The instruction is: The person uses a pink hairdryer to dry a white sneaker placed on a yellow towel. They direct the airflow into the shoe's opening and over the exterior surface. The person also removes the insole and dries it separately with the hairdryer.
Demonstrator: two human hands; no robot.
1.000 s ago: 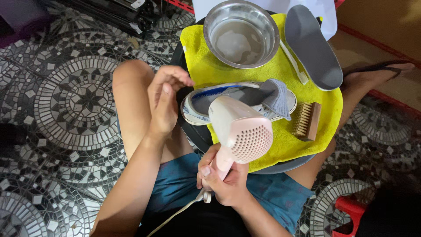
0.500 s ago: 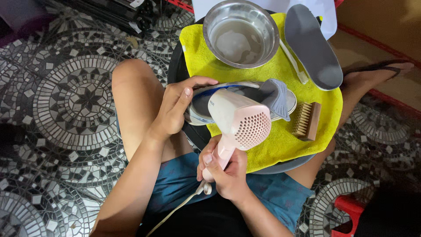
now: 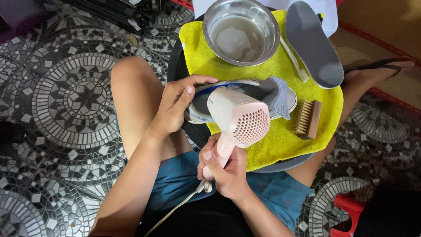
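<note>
The right hand [image 3: 223, 169], wrist bent upward, has its fingers clamped around the pink hair dryer [image 3: 239, 118] handle. Just beyond the dryer, the left hand [image 3: 175, 107] curls its fingers over the shoe [image 3: 245, 98] heel, on the yellow cloth [image 3: 280, 145].

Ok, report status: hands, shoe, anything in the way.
Left hand grips shoe at heel. Right hand holds pink hair dryer over it. Nothing blocking.
</note>
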